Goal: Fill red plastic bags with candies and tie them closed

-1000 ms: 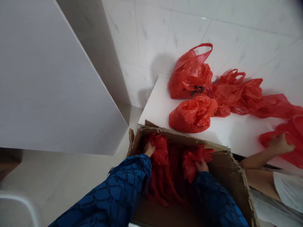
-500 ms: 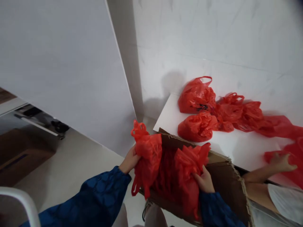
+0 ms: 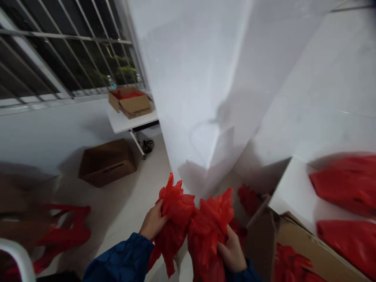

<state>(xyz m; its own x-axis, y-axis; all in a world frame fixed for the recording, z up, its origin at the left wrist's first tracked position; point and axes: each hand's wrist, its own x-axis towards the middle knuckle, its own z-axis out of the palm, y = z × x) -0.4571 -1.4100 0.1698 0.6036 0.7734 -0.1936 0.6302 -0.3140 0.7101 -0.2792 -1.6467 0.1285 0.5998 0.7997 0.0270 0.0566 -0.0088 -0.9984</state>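
My left hand (image 3: 154, 220) is closed around a red plastic bag (image 3: 177, 209), whose crumpled top sticks up above the fingers. Close beside it, my right hand (image 3: 233, 250) grips another red plastic bag (image 3: 205, 231) by its right side. The two bags touch or nearly touch in front of me, and their lower ends hang down. To the right stands an open cardboard box (image 3: 311, 243) with more red bags (image 3: 293, 266) inside. What the held bags contain is hidden.
Red bags (image 3: 346, 184) lie on a white table (image 3: 296, 188) at the right. A wall corner (image 3: 205, 117) juts out ahead. Leftward are a small table (image 3: 126, 121) bearing a box (image 3: 136, 105), a floor box (image 3: 108, 164), a red stool (image 3: 70, 231) and a barred window (image 3: 73, 47).
My view has turned left, toward the window. Both hands have lifted their red bags out of the cardboard box and drawn them together. The other person's arm is out of view.
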